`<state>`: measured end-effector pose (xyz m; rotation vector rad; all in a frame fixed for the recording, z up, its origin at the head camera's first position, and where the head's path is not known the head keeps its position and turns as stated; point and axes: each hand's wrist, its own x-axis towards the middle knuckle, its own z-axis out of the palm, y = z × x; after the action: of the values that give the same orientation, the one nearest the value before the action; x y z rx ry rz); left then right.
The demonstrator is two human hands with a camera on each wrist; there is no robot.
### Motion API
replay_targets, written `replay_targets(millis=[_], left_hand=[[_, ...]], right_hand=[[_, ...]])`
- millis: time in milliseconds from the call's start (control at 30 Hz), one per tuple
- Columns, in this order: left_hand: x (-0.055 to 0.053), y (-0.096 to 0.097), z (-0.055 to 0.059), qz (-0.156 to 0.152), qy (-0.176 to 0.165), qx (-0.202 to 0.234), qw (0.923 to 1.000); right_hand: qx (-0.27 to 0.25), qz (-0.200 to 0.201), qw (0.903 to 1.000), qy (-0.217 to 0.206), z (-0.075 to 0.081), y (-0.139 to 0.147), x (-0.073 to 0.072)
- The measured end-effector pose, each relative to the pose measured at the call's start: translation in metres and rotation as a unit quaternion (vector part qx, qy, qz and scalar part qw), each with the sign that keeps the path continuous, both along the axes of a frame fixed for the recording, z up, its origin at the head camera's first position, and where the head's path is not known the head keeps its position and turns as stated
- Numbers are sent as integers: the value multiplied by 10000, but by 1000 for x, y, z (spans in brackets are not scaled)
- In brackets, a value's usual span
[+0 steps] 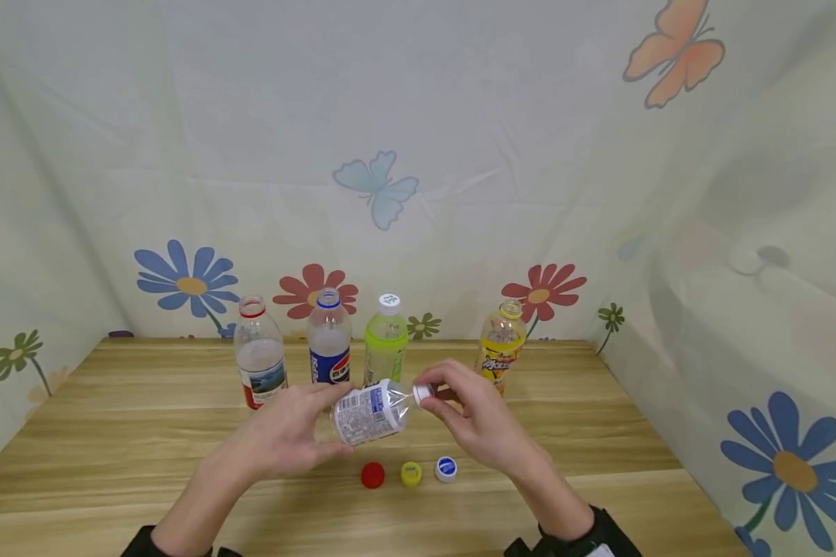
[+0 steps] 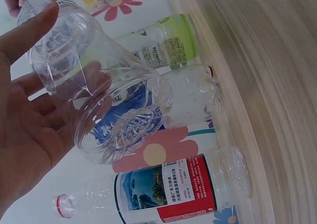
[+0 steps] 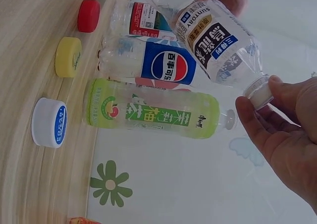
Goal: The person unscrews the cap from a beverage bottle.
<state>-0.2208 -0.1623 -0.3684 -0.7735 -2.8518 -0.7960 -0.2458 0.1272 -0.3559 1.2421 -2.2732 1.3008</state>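
Note:
An empty clear bottle (image 1: 371, 412) with a white label lies tilted in the air above the table, its neck toward the right. Around its body my left hand (image 1: 286, 435) is curled, thumb on one side and fingers on the other. My right hand (image 1: 484, 418) pinches a white cap (image 3: 259, 92) at the bottle's mouth between thumb and index finger. Below them on the table sit a red cap (image 1: 372, 475), a yellow cap (image 1: 411, 473) and a white cap with a blue top (image 1: 446, 468).
Along the back stand an uncapped red-ringed bottle (image 1: 259, 356), an uncapped blue-labelled cola bottle (image 1: 330, 340), a green bottle (image 1: 386, 340) with a white cap, and, farther right, an uncapped yellow-labelled bottle (image 1: 501, 344). A flowered cloth (image 1: 460, 232) hangs behind the wooden table (image 1: 585, 449).

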Motion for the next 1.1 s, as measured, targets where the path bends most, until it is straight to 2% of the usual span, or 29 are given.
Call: replay_targets(millis=[133, 267, 400, 533, 633, 767, 1100], left_hand=[[0, 0, 1, -14, 11, -11, 10000], [1, 1, 2, -4, 10, 20, 10000], [2, 2, 3, 67, -1, 90, 9999], [2, 4, 3, 144, 31, 136, 9998], [2, 5, 3, 159, 89, 144, 9997], [3, 5, 4, 159, 171, 114, 9997], [4, 7, 5, 166, 386, 17, 9991]], right_hand=[[52, 31, 10000, -73, 1, 1, 1], [-69, -46, 9993, -359, 2, 2, 1], [-276, -377, 9963, -722, 3, 1, 3], [-288, -745, 9892, -1225, 5, -1, 6], [-275, -857, 9849, -1480, 5, -1, 7], [-331, -936, 9849, -1419, 4, -2, 8], [-337, -954, 9921, -746, 2, -3, 9]])
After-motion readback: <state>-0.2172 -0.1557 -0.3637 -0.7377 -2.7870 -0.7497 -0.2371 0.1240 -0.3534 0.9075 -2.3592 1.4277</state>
